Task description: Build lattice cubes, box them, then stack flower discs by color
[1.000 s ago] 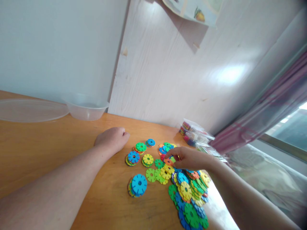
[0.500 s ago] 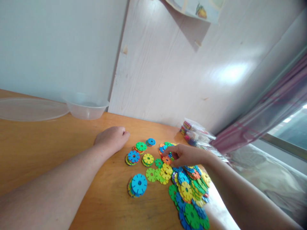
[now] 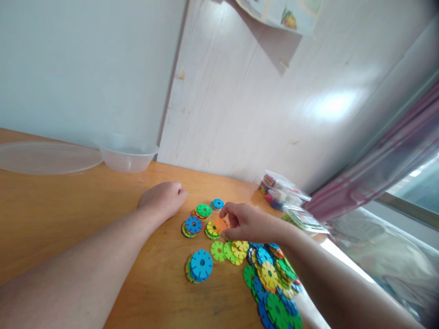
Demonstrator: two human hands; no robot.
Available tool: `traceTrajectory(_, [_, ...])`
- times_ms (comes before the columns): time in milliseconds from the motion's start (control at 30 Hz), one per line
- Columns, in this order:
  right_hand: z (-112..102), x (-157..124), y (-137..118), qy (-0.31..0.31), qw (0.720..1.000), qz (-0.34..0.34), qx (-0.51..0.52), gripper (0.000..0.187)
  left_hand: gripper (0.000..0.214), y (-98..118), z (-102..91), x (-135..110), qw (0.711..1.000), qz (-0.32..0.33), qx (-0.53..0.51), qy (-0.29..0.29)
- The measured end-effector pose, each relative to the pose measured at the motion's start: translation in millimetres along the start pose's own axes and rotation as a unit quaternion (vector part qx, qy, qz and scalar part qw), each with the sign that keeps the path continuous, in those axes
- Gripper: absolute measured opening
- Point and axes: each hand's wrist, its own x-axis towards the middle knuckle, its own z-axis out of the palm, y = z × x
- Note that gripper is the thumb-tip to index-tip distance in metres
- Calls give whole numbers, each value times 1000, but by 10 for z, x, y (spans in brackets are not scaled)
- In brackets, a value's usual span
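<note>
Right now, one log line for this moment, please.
left hand: closed, resting on table | right hand: pinching orange disc

Domestic room, probably a bedroom or playroom: a wooden table (image 3: 68,214) set against a pale panelled wall (image 3: 240,114), a pink curtain (image 3: 377,169) at a window (image 3: 423,185), a fruit poster (image 3: 284,16) hung above, and colourful plastic toy discs (image 3: 270,278) near clear packets (image 3: 286,196) on the tabletop.

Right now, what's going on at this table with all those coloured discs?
A person is handling notched plastic discs on a wooden table. The right hand pinches an orange disc in its fingers just above a small yellow-topped stack. The left hand rests as a loose fist beside other small stacks. A big mixed pile lies by the right forearm; a clear bowl sits at the back.
</note>
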Motion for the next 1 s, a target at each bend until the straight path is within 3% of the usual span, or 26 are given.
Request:
traceTrajectory(233, [36,35,-34,4,1000,4,-12,52,41,-26,34,17,1000,-2,4,6])
traceTrajectory(433, [-155,-253,151,-22,998,-7,-52,35,41,-14,28,22,1000,-1,11,4])
traceTrajectory(567, [-163,-403,248,-64,996,1,-64,48,41,4,6,9,1000,-4,11,2])
traceTrajectory(667, [-109,-424,282,-69,995,0,-74,47,41,9,-3,3,1000,-3,9,2])
traceTrajectory(800, [-84,-399,299,-54,996,-9,-76,40,42,11,-10,-5,1000,-5,10,0])
traceTrajectory(1000, [-82,-265,180,23,998,-24,-62,37,43,3,0,-3,1000,-5,5,2])
